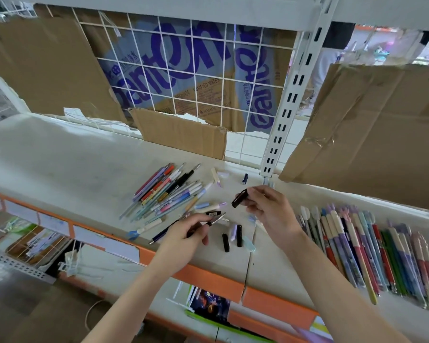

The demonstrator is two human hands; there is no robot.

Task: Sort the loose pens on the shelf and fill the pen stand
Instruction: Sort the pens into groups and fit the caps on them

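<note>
A white shelf [60, 154] with an orange front edge, backed by wire grid [183, 78] and cardboard [47, 65]. Loose pens [169, 191] lie mid-shelf, sorted pens [372, 246] toward its right end. Left hand [183, 240] grips an uncapped pen [214, 220]; right hand [270, 209] pinches a dark cap [239, 198].

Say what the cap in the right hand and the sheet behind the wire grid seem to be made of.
Cap: likely glossy dark plastic, judging by its sheen. Sheet: brown corrugated cardboard, matte, with torn, creased edges. The right hand pinches the cap.
</note>
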